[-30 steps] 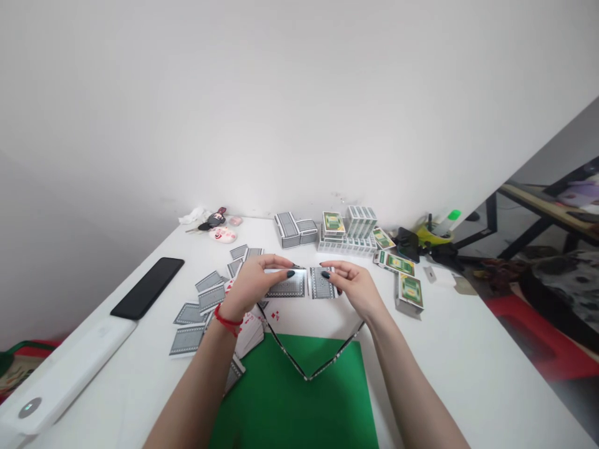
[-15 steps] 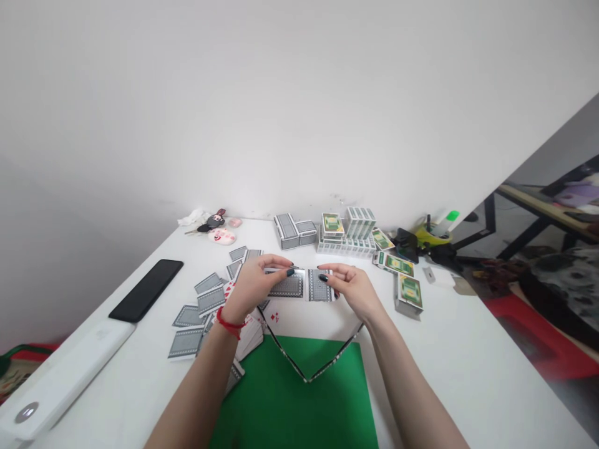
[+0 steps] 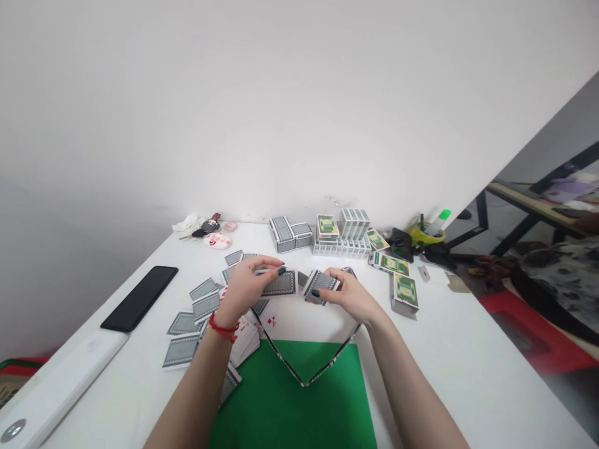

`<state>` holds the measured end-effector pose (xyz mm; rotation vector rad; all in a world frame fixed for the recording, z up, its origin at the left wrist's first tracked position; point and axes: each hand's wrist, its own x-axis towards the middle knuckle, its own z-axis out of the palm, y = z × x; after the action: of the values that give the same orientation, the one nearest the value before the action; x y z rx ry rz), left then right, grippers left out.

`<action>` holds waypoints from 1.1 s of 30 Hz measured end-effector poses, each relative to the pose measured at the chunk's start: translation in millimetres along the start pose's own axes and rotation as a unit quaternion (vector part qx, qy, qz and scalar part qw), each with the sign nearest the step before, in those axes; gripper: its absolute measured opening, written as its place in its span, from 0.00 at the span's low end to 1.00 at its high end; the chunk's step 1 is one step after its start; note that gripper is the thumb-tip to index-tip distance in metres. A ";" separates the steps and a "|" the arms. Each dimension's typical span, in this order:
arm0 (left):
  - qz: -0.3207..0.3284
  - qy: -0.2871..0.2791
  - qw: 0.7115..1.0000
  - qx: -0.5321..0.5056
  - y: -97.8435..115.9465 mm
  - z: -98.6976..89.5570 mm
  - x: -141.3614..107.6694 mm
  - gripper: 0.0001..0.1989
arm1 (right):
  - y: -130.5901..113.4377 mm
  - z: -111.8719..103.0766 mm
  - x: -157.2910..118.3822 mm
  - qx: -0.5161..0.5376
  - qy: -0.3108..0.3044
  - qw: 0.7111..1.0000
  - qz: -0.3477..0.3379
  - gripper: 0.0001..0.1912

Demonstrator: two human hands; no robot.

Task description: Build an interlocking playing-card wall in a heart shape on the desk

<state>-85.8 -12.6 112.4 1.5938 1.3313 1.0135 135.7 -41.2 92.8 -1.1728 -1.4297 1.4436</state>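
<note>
My left hand (image 3: pixel 248 284) is closed on a packet of playing cards (image 3: pixel 284 284), grey patterned backs toward me. Between the thumb and fingers of my right hand (image 3: pixel 344 292) is a second, tilted packet of playing cards (image 3: pixel 321 285). A gap separates the two packets, and part of another grey-backed card (image 3: pixel 303 277) shows in it. Loose playing cards (image 3: pixel 180 351) lie spread left of my left hand, most back up; some face-up cards (image 3: pixel 247 342) show red marks by my wrist. One face-up card (image 3: pixel 271 322) with a red diamond lies below the held packets.
A green mat (image 3: pixel 299 411) lies in front of me, with a dark strap (image 3: pixel 304 383) hanging over it. Behind my hands stand grey card stacks (image 3: pixel 282 234) and green-and-white card boxes (image 3: pixel 344 246). A black phone (image 3: pixel 140 298) and white device (image 3: pixel 65 386) lie left.
The two packets, side by side and touching earlier, have come apart. My right hand has tilted its packet and turned it lower. The whole view has shifted slightly.
</note>
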 end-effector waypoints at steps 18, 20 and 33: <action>-0.017 -0.013 1.000 -0.008 11.8 3.1 -5.8 0.11 | -2.7 -1.8 -1.6 0.121 -0.055 0.991 0.026 0.21; -0.018 -0.013 1.000 -0.015 10.1 5.0 -5.5 0.11 | -2.7 -2.4 -1.5 0.114 -0.049 0.992 0.020 0.21; -0.001 0.038 0.999 -0.037 4.5 9.8 -5.2 0.14 | -1.4 -3.0 -0.8 0.104 -0.043 0.994 0.016 0.20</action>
<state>-75.7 -19.1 112.8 1.5110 1.3308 1.1200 138.7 -41.0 94.5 -1.0175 -1.2870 1.6391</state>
